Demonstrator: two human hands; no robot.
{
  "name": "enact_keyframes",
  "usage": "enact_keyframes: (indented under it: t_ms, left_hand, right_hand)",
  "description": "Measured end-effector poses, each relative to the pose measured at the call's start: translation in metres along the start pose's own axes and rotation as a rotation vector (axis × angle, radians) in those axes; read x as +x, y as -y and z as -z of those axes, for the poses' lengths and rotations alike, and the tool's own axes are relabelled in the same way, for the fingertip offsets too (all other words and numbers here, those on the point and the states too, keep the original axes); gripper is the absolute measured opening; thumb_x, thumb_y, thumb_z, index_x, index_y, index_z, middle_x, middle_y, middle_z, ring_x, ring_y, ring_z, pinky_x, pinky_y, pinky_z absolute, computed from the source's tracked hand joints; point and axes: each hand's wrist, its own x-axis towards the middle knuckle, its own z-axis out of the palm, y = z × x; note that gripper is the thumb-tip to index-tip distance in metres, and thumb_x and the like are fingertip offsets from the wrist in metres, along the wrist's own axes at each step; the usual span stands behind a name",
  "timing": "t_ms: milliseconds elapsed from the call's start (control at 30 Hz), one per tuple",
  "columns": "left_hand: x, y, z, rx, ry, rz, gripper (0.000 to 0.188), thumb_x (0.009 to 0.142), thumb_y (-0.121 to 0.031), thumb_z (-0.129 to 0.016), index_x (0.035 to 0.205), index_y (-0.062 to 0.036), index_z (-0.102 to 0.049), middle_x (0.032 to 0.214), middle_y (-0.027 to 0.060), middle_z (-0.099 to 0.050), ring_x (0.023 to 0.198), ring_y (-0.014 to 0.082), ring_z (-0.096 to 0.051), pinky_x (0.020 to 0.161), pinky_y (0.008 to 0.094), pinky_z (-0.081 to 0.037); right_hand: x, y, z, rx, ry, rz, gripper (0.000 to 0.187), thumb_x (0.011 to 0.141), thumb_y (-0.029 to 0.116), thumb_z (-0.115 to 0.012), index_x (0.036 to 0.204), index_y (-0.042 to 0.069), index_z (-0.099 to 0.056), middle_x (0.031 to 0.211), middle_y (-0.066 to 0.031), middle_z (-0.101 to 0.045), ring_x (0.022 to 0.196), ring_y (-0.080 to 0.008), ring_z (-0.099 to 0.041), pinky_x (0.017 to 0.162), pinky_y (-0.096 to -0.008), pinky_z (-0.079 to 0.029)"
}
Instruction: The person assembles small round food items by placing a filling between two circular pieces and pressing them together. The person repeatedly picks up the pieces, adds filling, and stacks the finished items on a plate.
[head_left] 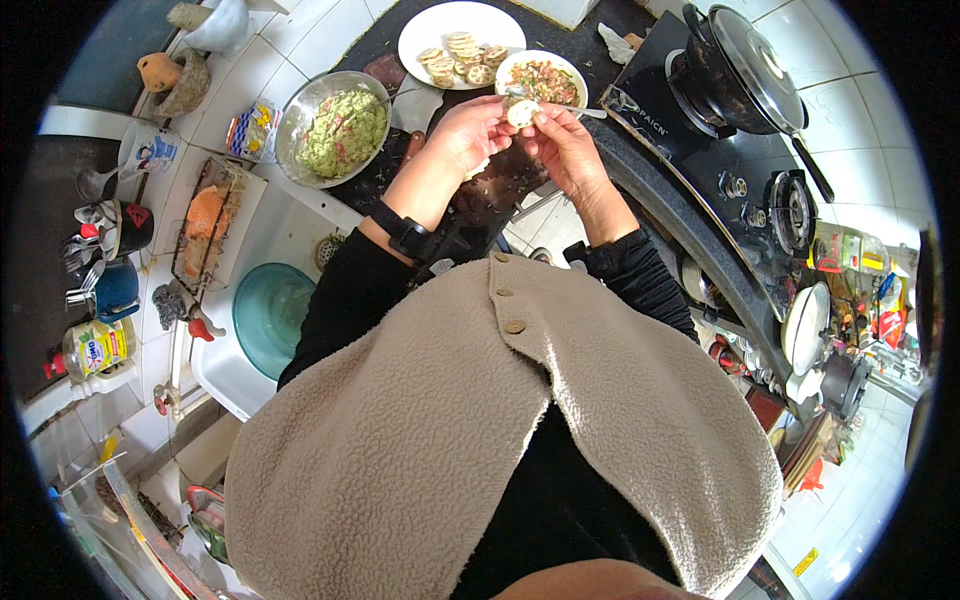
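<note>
A pale round lotus root slice (521, 113) is held up between my two hands, over the near edge of the counter. The fingers of my left hand (474, 132) pinch its left side, while my right hand (566, 148) grips the right side. Just beyond them stands a white bowl (507, 66) of chopped reddish-green filling (545, 82), with a spoon handle (590, 112) sticking out to the right. Behind it, a white plate (425, 32) carries several lotus root slices (462, 58). Left of my hands, a steel bowl (292, 150) contains a green mushy mixture (343, 128).
On the right is a gas stove with a lidded dark pot (745, 75) and a bare burner (791, 212). At the left, a white sink (225, 370) holds a teal basin (272, 318). A wire rack (180, 240) with a sponge and a tap (200, 328) are beside it.
</note>
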Motion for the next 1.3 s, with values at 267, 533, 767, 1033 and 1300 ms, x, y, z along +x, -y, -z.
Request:
enact_keyframes:
  t_ms: [267,533,767,1033,1300]
  left_hand:
    - [-0.005,0.006,-0.005,0.089,0.052,-0.065,0.023,0.086,-0.009,-0.059,0.107,0.0007,-0.059,0.093,0.0119,-0.066,0.078,0.0214,-0.065,0.067,0.0284,-0.050]
    - [-0.011,0.006,-0.019,0.115,-0.017,-0.103,0.029,0.085,-0.007,-0.060,0.111,0.0058,-0.056,0.094,0.0146,-0.065,0.082,0.0239,-0.065,0.074,0.0315,-0.054]
    - [0.000,0.022,-0.012,0.229,-0.092,-0.186,0.027,0.083,-0.004,-0.063,0.108,0.0052,-0.058,0.093,0.0139,-0.065,0.078,0.0221,-0.066,0.070,0.0324,-0.055]
    - [0.015,-0.007,0.005,0.213,-0.153,-0.145,0.030,0.083,-0.004,-0.063,0.111,0.0043,-0.055,0.093,0.0163,-0.065,0.077,0.0258,-0.067,0.066,0.0354,-0.057]
    - [0.084,-0.134,0.063,0.732,-0.439,-0.317,0.022,0.080,-0.001,-0.061,0.103,-0.0014,-0.060,0.088,0.0116,-0.065,0.071,0.0184,-0.065,0.061,0.0262,-0.055]
  right_hand:
    - [0.003,-0.004,0.004,-0.090,-0.116,0.012,0.007,0.089,0.012,-0.060,0.094,0.006,-0.060,0.081,-0.0037,-0.064,0.066,-0.0104,-0.059,0.052,-0.0202,-0.042]
    - [0.001,-0.005,-0.003,-0.339,-0.278,0.089,0.007,0.086,0.012,-0.061,0.086,0.006,-0.057,0.071,-0.0017,-0.061,0.056,-0.0068,-0.053,0.048,-0.0180,-0.038]
    - [0.006,-0.015,0.010,-0.342,-0.249,0.064,0.010,0.087,0.016,-0.063,0.092,0.008,-0.059,0.074,0.0003,-0.061,0.062,-0.0069,-0.056,0.053,-0.0191,-0.040]
    - [-0.015,0.002,0.038,-0.296,-0.299,0.052,0.016,0.090,0.018,-0.059,0.103,0.008,-0.057,0.077,0.0001,-0.059,0.060,-0.0082,-0.054,0.051,-0.0204,-0.038]
    - [-0.043,0.008,0.081,-0.344,-0.312,0.021,0.016,0.092,0.015,-0.055,0.106,0.008,-0.058,0.078,0.0009,-0.059,0.063,-0.0074,-0.054,0.054,-0.0196,-0.039]
